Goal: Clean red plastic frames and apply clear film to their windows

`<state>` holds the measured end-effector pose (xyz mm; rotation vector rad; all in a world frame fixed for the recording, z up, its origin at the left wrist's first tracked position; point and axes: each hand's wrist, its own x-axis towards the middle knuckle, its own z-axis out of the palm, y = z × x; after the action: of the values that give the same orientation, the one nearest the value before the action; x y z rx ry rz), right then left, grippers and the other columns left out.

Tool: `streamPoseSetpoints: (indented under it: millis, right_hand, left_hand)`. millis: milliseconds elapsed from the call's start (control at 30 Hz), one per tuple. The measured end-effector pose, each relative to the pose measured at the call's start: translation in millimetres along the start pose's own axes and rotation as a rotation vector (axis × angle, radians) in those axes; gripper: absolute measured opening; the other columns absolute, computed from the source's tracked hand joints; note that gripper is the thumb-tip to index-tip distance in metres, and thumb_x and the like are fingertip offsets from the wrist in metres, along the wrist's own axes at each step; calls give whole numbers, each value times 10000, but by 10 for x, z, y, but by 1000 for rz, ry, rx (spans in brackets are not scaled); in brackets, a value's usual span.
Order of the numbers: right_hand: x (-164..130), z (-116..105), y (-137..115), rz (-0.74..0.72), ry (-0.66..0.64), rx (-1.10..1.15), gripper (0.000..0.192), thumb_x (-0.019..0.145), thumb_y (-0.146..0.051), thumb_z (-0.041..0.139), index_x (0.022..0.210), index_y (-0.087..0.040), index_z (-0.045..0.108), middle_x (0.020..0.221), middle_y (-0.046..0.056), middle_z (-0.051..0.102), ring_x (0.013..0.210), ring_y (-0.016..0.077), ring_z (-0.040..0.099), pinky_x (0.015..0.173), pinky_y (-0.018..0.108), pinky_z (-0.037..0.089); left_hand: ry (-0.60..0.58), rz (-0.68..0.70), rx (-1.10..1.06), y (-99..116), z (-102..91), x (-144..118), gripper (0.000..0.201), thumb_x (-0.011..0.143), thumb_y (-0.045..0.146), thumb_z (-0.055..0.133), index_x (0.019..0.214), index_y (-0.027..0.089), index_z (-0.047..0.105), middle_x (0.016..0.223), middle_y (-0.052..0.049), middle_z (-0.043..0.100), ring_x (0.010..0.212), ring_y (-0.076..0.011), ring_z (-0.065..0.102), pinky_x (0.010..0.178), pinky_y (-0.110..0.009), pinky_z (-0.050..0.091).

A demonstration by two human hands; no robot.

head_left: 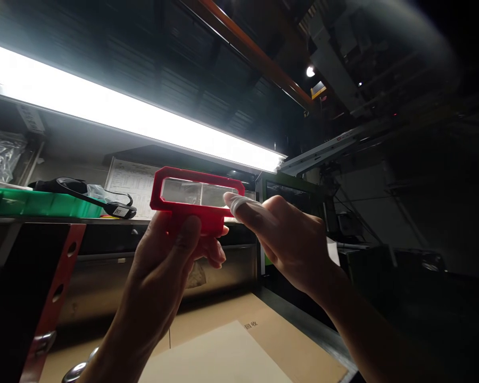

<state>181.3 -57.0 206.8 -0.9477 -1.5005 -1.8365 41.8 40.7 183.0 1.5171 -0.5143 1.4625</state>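
Note:
I hold a red plastic frame (175, 176) with a clear window up towards the long lit lamp (115, 113). My left hand (171, 255) grips the frame's lower red tab between thumb and fingers. My right hand (287, 239) is at the frame's right end, and its index finger, in a white finger cot, touches the window's right edge.
A green tray (40, 204) with a black strap and a plastic bag sits on the shelf at left. A printed sheet (130, 183) hangs behind the frame. An orange perforated upright (58, 276) stands at lower left. Flat brown cardboard (231, 346) lies below. The right side is dark machinery.

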Motion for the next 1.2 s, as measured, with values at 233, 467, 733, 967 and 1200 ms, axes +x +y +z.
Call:
streamPoseSetpoints:
  millis: [233,467,733,967,1200]
  right_hand:
    - [-83,58,-32,331,147,596,371,922,-147,439,1216,-292,612,628,-38,373,519,80,341,461,208,323]
    - [-58,268,-98,953,11,1637,273,898,-325,526,1141,-245,623,544,-96,277,398,37,175,319,147,168]
    - [37,422,-109,882,-100,2164,133,878,-242,502,907,-181,616,508,-107,353,358,28,187,282,127,180]
    - [49,497,-136,747,-134,2357,144,843,-195,458,842,-179,602,499,-107,332,346,29,172,275,120,189]
    - [61,496,-213,763,-45,2365,164,829,-208,477,920,-179,611,468,-120,298,338,36,129,268,132,158]
  left_hand:
    - [5,-4,-9,20,-29,7,102,902,234,513,938,196,600,751,7,689,594,-98,605,550,-176,537]
    - [-13,-13,-61,12,-15,30,127,907,198,496,937,199,619,740,8,690,566,-94,603,536,-180,535]
    - [-29,-27,-71,-21,-24,24,139,911,213,496,951,200,628,725,15,656,589,-102,594,537,-196,525]
    - [-6,-84,-54,1,-25,-9,116,895,265,537,961,205,611,842,-2,674,651,-105,591,551,-193,514]
    - [15,-76,-53,-11,13,1,182,889,273,541,1051,204,588,812,-22,682,728,-162,637,568,-244,541]
